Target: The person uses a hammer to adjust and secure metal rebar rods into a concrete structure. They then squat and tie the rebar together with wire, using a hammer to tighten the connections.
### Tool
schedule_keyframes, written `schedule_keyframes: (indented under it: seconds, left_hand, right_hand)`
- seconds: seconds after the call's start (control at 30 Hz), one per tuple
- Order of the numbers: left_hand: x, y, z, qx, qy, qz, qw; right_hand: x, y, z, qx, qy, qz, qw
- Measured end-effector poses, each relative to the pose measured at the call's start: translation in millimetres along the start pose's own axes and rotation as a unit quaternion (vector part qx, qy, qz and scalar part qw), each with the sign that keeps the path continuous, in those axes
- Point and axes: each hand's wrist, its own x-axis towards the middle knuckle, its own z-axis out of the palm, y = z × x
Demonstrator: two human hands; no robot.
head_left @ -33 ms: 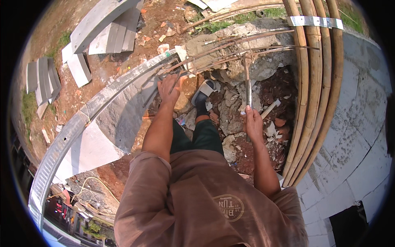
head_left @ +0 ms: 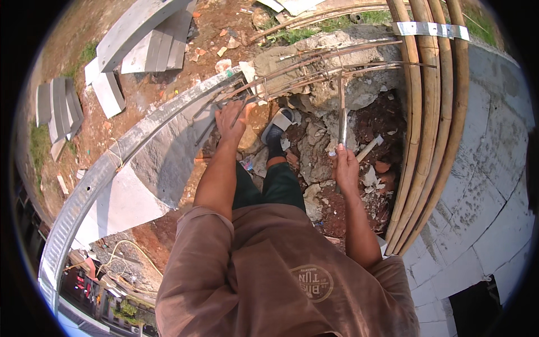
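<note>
My left hand (head_left: pixel 229 119) grips the near end of a cage of thin rusty rebar (head_left: pixel 292 80), its fingers closed on the bars beside a grey wall block. My right hand (head_left: pixel 345 168) is wrapped round a long metal rod (head_left: pixel 343 121), shiny at its lower part and rusty brown above. The rod points away from me, and its far end reaches the rebar; whether it touches the bars I cannot tell. The rebar runs to the right over rough concrete (head_left: pixel 359 92), its ends lying across bamboo poles.
Several bamboo poles (head_left: pixel 429 118), strapped together, stand at the right beside a pale block wall (head_left: pixel 471 168). A galvanized metal channel (head_left: pixel 101 168) curves along the left. Grey slabs (head_left: pixel 143 33) lie on the soil beyond. Broken stones and rubble surround my sandalled foot (head_left: pixel 278 124).
The rod's far end has swung slightly to the right in my right hand. My left hand stays on the rebar.
</note>
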Motion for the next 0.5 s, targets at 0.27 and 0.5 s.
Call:
schedule_keyframes:
  seconds: [0.27, 0.5]
  left_hand:
    - [-9, 2, -3, -0.057, 0.059, 0.018, 0.996]
    - [-21, 4, -11, -0.246, 0.103, -0.055, 0.962]
  right_hand:
    - [3, -10, 8, 0.017, 0.036, -0.035, 0.999]
    - [-5, 3, 11, 0.029, 0.009, -0.033, 0.999]
